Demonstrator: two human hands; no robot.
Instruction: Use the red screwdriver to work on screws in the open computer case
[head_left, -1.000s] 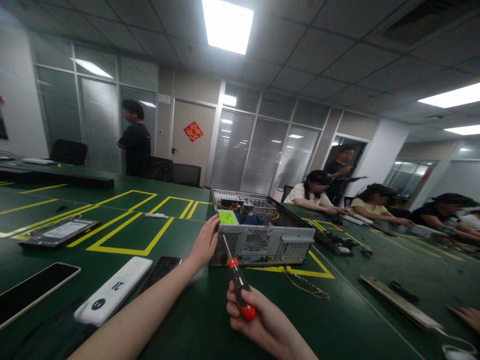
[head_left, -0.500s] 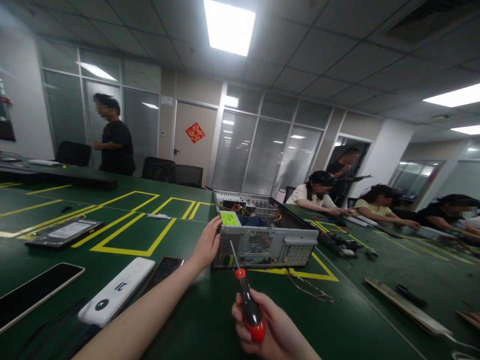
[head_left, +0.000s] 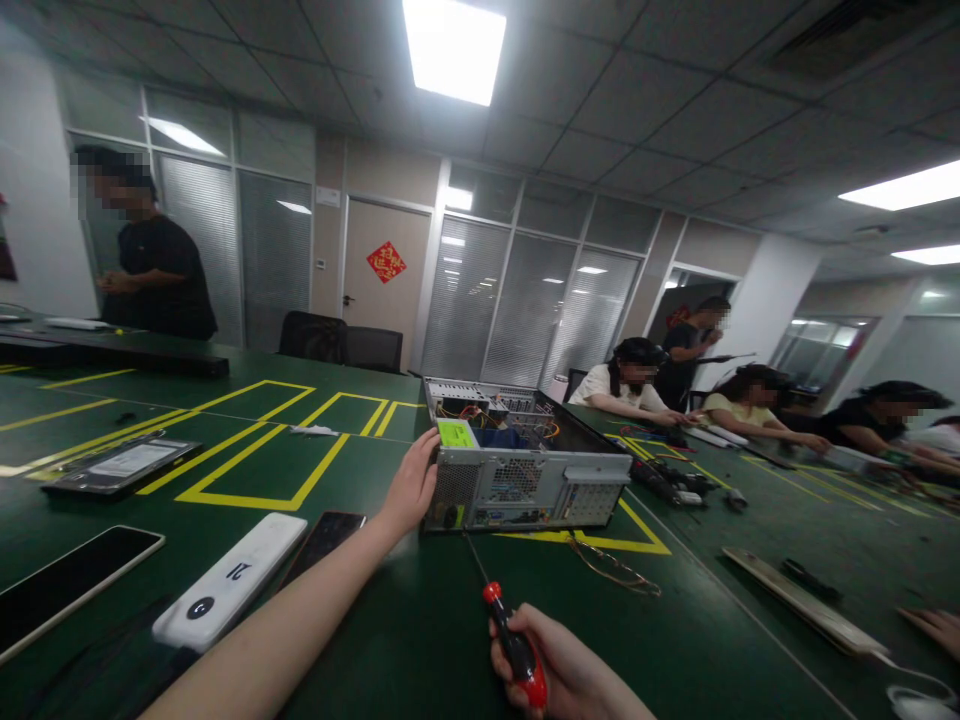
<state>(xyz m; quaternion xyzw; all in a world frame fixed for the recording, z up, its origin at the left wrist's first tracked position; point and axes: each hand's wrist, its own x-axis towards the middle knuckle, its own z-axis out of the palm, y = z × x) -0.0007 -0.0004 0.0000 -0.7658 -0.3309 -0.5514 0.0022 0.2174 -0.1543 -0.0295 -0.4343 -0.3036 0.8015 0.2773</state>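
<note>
On the green table [head_left: 390,620], a phone [head_left: 75,590], a white power bank [head_left: 232,580] and a hard drive [head_left: 131,465] lie toward the left edge; a dark phone [head_left: 330,535] sits partly behind the left forearm. Thin-framed glasses [head_left: 611,570] rest just right of the centre, near the computer case [head_left: 536,490], and a long pale bar [head_left: 802,600] lies toward the right edge. Half a second ago the screwdriver [head_left: 517,645] pointed up across the case's vented panel; now it is lower, its tip in view by the bottom edge — whether it touches anything I cannot tell. The standing person [head_left: 161,265] is farther left along the table's far edge. The case lies open-topped in the table's middle, with coloured wires [head_left: 471,412] and a green-labelled unit [head_left: 454,435] inside. The left hand [head_left: 414,482] rests on its near left corner, fingers loosely extended — their grip is unclear; the right hand [head_left: 536,650] is curled around the screwdriver's red-and-black handle.
</note>
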